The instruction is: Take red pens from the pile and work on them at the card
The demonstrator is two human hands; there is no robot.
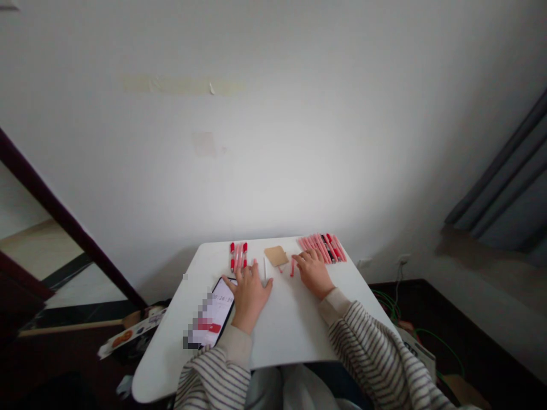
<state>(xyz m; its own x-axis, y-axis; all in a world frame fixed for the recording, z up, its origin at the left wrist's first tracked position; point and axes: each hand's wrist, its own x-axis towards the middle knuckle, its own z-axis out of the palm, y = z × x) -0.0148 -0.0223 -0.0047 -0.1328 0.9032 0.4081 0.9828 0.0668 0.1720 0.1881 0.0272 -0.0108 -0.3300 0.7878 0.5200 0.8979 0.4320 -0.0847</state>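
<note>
My left hand (251, 293) lies over the middle of the white table (294, 336) with its fingers spread, near a small group of red and pink pens (238, 257). A short pink piece (255, 262) shows at its fingertips. A thin white stick like a pen refill (264, 269) lies between its thumb and forefinger, apart from both. Fingers stretched out, my right hand (315, 274) rests palm down just below a row of pink, red and black pens (335, 249). By its fingertips is a short red-pink pen part (292, 266); whether they touch it I cannot tell.
A tan square pad (276, 255) lies between the pen groups, with a small pink piece (281, 270) below it. Left of my left hand, a phone (216, 313) shows a running timer display. The table's back edge meets a white wall (273, 142).
</note>
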